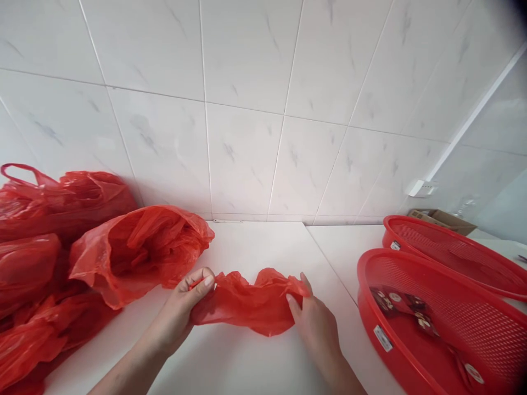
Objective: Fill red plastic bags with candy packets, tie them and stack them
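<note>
Work surface: flat white bench (267, 244), set against wall (242, 153) of glossy white tiles with faint grey marbling. Seam (331, 266) in bench top, running obliquely from wall toward front right. On wall at right: pale strip (477, 113) leading down to white socket (423, 188).

Red bag (251, 304): thin plastic, crumpled along upper edge, stretched between both hands over front middle of bench. Left hand (186, 299): thumb and fingers (202, 273) pinching left end. Right hand (318, 322): thumb in front, fingers partly hidden behind, pinching right end.

Bench, left side: heap (28, 263) of red plastic bags, one with loop handle raised. Just beside heap, near left hand: open bag (164, 247) filled with crumpled red plastic.

Bench, right side: near basket (376, 307), red with mesh wall, containing dark red printed packets (399, 302); print too small to read. Just behind: far basket (461, 236), also red. Beyond, toward wall: cardboard box (453, 220).
</note>
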`<control>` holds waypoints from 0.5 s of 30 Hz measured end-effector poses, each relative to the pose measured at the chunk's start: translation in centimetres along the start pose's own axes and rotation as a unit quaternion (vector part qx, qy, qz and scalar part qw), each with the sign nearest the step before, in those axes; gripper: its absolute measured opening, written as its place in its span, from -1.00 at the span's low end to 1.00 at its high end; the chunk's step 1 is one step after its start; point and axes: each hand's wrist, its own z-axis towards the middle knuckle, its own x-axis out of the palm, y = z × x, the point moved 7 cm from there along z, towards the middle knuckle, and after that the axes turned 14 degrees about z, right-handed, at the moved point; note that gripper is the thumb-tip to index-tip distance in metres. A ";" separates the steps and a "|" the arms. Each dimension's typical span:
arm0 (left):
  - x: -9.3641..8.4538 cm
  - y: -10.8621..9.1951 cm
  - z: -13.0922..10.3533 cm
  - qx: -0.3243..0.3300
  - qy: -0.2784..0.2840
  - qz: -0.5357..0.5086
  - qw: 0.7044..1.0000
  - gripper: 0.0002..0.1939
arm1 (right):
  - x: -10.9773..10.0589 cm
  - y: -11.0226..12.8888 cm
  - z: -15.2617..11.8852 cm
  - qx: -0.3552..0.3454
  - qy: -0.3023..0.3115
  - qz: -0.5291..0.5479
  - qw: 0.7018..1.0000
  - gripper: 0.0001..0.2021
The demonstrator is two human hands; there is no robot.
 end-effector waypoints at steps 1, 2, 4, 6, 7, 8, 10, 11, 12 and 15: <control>-0.1 0.0 -0.1 -0.002 -0.005 0.032 0.999 -0.63 | -0.2 0.4 -0.3 -0.007 -0.011 0.015 1.000 -0.57; 0.0 0.0 -0.2 -0.003 -0.008 0.064 0.998 -0.66 | -0.2 1.1 -0.8 -0.024 -0.024 0.028 0.999 -0.63; 0.6 -0.1 -0.3 0.000 -0.013 0.111 0.994 -0.70 | 0.0 3.0 -2.1 -0.089 -0.037 0.053 0.994 -0.73; 1.7 -0.4 -0.5 0.006 -0.006 0.135 0.991 -0.70 | 1.1 5.6 -3.7 -0.179 0.005 0.079 0.981 -0.83; 2.4 -0.6 -0.6 0.008 0.003 0.139 0.990 -0.70 | 2.1 6.9 -4.6 -0.221 0.053 0.096 0.969 -0.87; 3.2 -0.7 -0.7 0.009 0.018 0.141 0.990 -0.70 | 3.1 8.0 -5.4 -0.254 0.108 0.113 0.954 -0.89; 5.0 -1.1 -0.8 0.012 0.061 0.145 0.987 -0.71 | 4.9 9.4 -6.3 -0.280 0.203 0.137 0.928 -0.83; 5.8 -1.2 -1.0 0.012 0.085 0.150 0.985 -0.70 | 5.5 9.6 -6.3 -0.274 0.230 0.145 0.923 -0.79; 6.6 -1.2 -1.3 0.009 0.111 0.155 0.982 -0.69 | 5.8 9.4 -6.0 -0.256 0.240 0.146 0.925 -0.77; 8.6 -0.9 -2.6 -0.021 0.185 0.156 0.970 -0.66 | 5.4 6.4 -4.2 -0.143 0.189 0.143 0.961 -0.81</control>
